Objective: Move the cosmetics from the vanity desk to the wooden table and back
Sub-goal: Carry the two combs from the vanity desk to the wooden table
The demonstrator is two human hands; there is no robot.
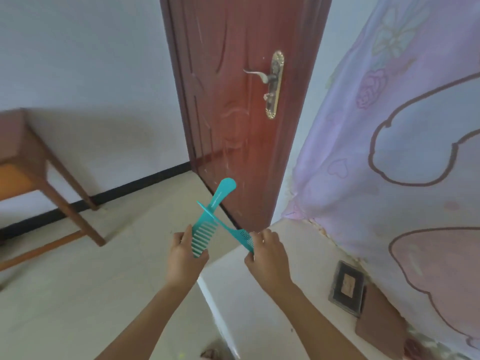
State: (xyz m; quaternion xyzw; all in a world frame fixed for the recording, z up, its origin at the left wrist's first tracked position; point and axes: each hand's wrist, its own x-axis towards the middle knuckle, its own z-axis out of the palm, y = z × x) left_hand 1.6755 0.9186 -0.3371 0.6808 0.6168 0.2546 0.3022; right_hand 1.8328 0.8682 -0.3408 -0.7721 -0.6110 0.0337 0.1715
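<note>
My left hand grips a teal wide-tooth comb by its toothed end, with the handle pointing up toward the door. In my right hand is a second teal comb, thin with a pointed tail, pinched at its toothed end. The two combs cross in front of me above the floor. The wooden table stands at the far left, only partly in view. The vanity desk is out of view.
A dark red door with a brass handle stands ahead. A pink patterned curtain hangs on the right over a white ledge. A wall socket sits below it. Pale floor tiles lie to the left.
</note>
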